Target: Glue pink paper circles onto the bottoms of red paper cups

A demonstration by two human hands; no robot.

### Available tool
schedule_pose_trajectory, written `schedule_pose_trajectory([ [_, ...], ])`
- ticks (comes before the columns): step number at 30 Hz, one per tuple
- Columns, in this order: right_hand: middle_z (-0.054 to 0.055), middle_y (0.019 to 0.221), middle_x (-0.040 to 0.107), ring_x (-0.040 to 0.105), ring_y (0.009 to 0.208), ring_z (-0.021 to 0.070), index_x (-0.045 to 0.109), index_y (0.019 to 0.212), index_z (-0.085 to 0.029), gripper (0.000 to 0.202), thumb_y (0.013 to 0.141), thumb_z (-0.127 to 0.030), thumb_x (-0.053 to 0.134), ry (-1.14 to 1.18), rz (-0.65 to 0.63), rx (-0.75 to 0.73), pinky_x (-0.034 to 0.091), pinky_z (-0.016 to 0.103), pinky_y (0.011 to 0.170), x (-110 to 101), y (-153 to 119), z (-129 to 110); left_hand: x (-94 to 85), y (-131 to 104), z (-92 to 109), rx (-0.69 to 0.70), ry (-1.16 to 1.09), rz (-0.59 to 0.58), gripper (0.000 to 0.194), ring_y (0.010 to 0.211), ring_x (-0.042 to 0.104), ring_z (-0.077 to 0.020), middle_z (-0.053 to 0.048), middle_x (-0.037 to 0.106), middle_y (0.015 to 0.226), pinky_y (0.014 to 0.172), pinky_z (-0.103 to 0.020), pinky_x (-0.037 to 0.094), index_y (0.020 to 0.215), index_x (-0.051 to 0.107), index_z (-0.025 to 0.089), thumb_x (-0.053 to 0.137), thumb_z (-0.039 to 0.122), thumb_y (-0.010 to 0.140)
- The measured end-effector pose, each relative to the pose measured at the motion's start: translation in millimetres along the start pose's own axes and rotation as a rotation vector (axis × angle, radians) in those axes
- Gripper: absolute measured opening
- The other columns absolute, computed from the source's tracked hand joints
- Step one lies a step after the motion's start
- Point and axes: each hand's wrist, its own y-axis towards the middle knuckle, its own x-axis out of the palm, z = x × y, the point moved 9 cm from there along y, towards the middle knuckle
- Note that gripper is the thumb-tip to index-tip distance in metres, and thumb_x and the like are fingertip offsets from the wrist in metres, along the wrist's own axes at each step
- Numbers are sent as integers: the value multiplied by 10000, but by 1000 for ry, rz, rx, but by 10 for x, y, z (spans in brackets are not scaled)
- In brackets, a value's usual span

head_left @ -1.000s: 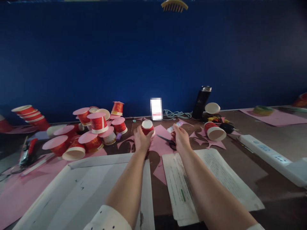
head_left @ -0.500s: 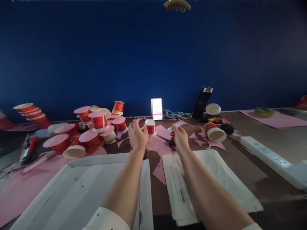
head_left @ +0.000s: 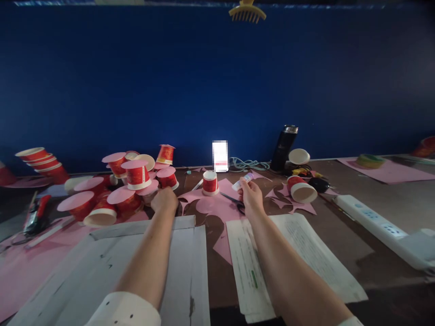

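Note:
My right hand [head_left: 252, 194] is closed round a glue stick [head_left: 239, 183], a white and purple tube held slantwise. Close by that hand are scissors [head_left: 234, 199] with dark handles. At the edge of the cup group, my left hand [head_left: 165, 202] is curled with the knuckles up; its fingertips and anything in them are hidden. Next to it stand a red paper cup with a pink disc on top [head_left: 167, 177] and other disc-topped cups [head_left: 137, 174]. A single red paper cup [head_left: 210, 183] stands between my hands, on cut pink paper [head_left: 217, 206].
A white tray-like box [head_left: 142, 262] and printed sheets [head_left: 302, 240] lie in front. Right are a tipped cup [head_left: 301, 189], a black flask [head_left: 284, 147] and a power strip [head_left: 374, 226]. Stacked cups [head_left: 45, 164] lean at left. A bright blurred screen [head_left: 220, 156] stands behind.
My left hand has moved left from beside the single cup to the cup group, and now covers the spot where a small purple cap lay. My right hand still holds the glue stick.

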Motion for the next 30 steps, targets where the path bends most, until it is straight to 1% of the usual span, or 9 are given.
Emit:
schedule_pose_trajectory([
  [2,-57,538,510,457,448,66,567,753,-188,346,679,-508,678,1,10,-9,383,154,400,1,-16,-21,-71,-24,69,14,-19,30,47,909,628,-384,-196,644,913,755,-571,456,744,604,157,565,130,745],
  [5,-49,553,524,490,476,75,583,772,-188,356,673,-514,686,22,-8,-31,394,158,414,32,-32,-48,-217,-163,381,118,-68,85,188,957,623,-361,-186,641,1019,822,-524,461,942,637,151,577,197,770],
  [8,-51,576,540,508,494,74,589,792,-195,364,667,-521,695,91,-55,-42,396,158,426,81,-31,-44,-334,-509,857,392,-325,205,288,989,617,-276,-116,659,1025,882,-416,479,1071,636,185,599,271,799],
  [10,-50,595,551,513,504,70,598,794,-195,366,652,-510,716,139,-87,-30,399,156,429,111,-27,-23,-263,-767,1077,542,-516,194,287,950,626,-228,-89,668,1002,870,-359,497,1082,637,194,610,291,813],
  [12,-51,605,550,512,511,67,602,789,-192,364,640,-497,735,169,-107,-14,400,152,427,132,-30,-8,-102,-959,1205,639,-626,115,297,957,634,-210,-85,680,1033,867,-339,506,1114,627,192,604,291,835],
  [15,-54,601,542,516,515,64,580,750,-192,358,633,-479,758,258,-129,58,400,146,421,168,-52,27,87,-1102,1256,714,-664,28,316,1026,631,-215,-91,674,1119,903,-357,498,1167,605,196,575,291,867],
  [17,-52,583,536,513,502,65,549,695,-190,355,644,-470,762,329,-157,137,409,150,417,214,-81,65,137,-1117,1229,716,-655,10,331,1052,628,-226,-98,668,1146,914,-373,495,1190,587,195,573,277,870],
  [23,-28,523,523,490,459,79,513,611,-184,347,751,-444,696,383,-241,287,447,177,414,327,-170,144,135,-1122,1207,711,-617,17,301,985,647,-233,-105,681,1078,862,-365,511,1134,593,183,589,303,858],
  [30,-13,548,564,480,443,79,551,667,-179,299,828,-422,618,374,-287,323,438,169,415,368,-242,111,143,-1126,1202,688,-644,-11,301,941,650,-219,-90,684,1043,827,-341,514,1121,598,196,586,344,859],
])
